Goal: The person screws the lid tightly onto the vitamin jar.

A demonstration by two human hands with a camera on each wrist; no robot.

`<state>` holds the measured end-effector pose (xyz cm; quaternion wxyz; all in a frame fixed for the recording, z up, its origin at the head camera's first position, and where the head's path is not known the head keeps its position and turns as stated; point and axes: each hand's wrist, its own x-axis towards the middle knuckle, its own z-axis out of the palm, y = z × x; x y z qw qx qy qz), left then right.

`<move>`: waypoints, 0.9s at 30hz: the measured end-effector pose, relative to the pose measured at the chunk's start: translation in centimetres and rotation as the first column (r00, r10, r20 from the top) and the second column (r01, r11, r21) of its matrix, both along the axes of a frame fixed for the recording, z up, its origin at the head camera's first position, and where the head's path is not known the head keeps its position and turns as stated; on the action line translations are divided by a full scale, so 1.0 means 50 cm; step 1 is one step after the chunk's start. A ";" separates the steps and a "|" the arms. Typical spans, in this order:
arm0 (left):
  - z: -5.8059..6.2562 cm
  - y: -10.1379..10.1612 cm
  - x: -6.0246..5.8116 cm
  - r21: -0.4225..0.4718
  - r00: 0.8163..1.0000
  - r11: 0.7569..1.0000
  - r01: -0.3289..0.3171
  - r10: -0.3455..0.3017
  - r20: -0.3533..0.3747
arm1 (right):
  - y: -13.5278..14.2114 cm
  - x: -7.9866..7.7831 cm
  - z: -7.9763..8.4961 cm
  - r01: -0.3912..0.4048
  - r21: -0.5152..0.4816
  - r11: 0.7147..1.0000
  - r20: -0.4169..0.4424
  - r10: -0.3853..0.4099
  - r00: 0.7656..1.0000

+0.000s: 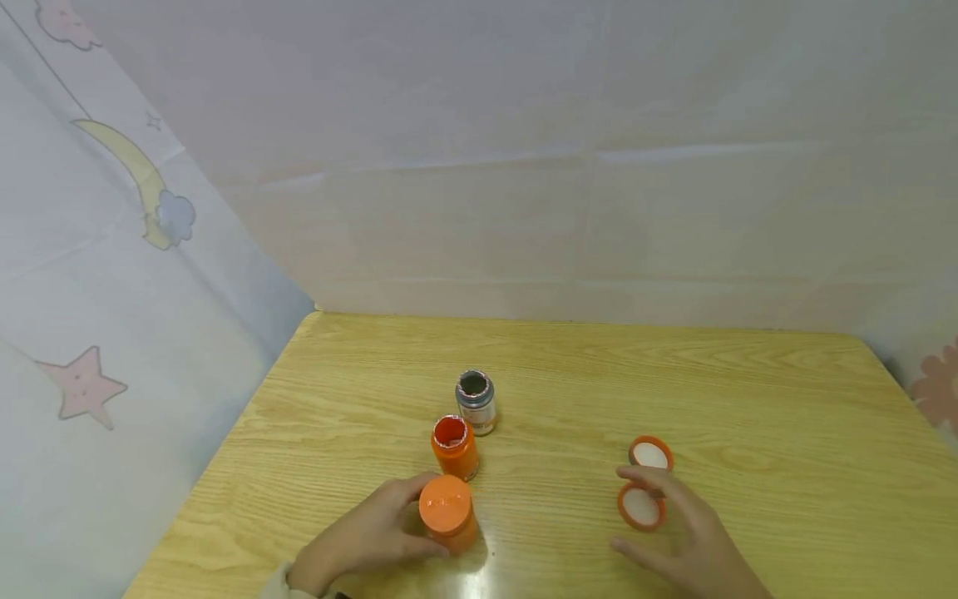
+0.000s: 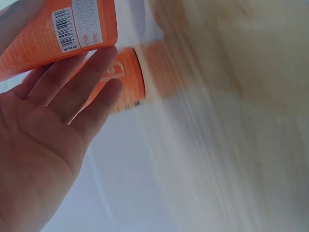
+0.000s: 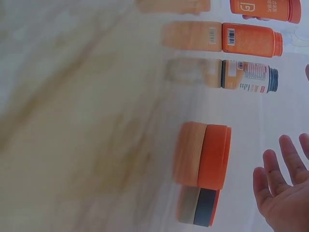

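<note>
My left hand [image 1: 374, 526] grips an orange bottle [image 1: 446, 504] with its orange cap on, thumb on the near side and fingers on the far side. In the right wrist view a small gap shows between this bottle's base and its reflection, so it is slightly off the table. Just behind it stands an uncapped orange bottle [image 1: 456, 459]. An uncapped grey-necked bottle [image 1: 479, 413] with a printed label stands farther back. My right hand [image 1: 692, 537], thumb and fingers spread apart, hovers around an orange lid [image 1: 640, 507]. Beyond it lies a dark-sided lid [image 1: 650, 454], also white liner up.
The wood-grained table [image 1: 554, 366] has a glossy top that mirrors the bottles. A pale cloth backdrop [image 1: 486, 225] rises behind its far edge, and a patterned cloth [image 1: 172, 333] hangs along the left side.
</note>
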<state>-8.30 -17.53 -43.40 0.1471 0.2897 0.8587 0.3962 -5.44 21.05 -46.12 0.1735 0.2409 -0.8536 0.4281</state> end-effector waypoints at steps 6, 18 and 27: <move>0.005 -0.030 -0.010 -0.016 0.999 0.999 -0.047 0.047 -0.016 | 0.005 0.006 0.007 0.062 -0.022 0.998 0.079 -0.060 0.995; 0.007 -0.064 -0.021 -0.050 0.987 0.986 -0.158 0.157 -0.013 | 0.030 0.005 0.001 0.111 0.004 0.994 0.117 -0.111 0.987; 0.002 -0.080 -0.038 -0.029 0.959 0.959 -0.283 0.283 -0.003 | 0.049 -0.003 0.003 0.062 0.042 0.997 0.077 -0.065 0.995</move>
